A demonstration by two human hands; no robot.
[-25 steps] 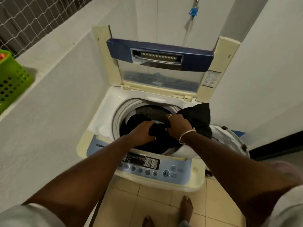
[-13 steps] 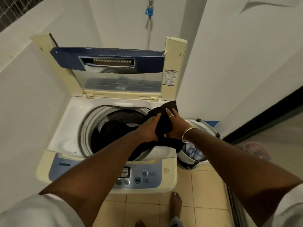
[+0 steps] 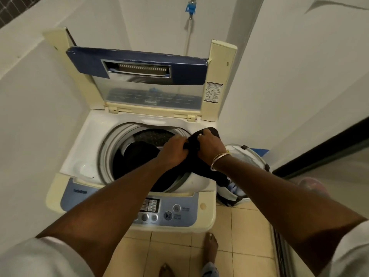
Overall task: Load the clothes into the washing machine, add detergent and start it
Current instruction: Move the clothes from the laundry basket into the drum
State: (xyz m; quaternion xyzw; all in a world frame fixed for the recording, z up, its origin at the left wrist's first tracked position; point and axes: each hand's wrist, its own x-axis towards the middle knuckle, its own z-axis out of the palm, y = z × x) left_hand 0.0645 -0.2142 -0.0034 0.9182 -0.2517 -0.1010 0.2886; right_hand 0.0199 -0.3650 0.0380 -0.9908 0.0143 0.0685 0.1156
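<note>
A cream and blue top-loading washing machine [image 3: 95,136] stands in a corner with its lid [image 3: 137,64] raised. Dark clothes [image 3: 137,156] lie in the drum. A black garment [image 3: 194,166] drapes over the drum's right rim and hangs down the machine's right side. My left hand [image 3: 175,149] and my right hand [image 3: 209,145] both grip this garment at the right edge of the opening, close together. The control panel [image 3: 171,212] with its buttons faces me at the front.
A white laundry basket [image 3: 249,156] with light clothes stands on the tiled floor right of the machine. White walls close in on the left and back. A blue tap [image 3: 190,8] hangs on the back wall. My bare feet [image 3: 211,244] stand in front of the machine.
The view has swung right, so the machine now sits further left. Both hands moved with the black garment from over the drum's middle to its right rim.
</note>
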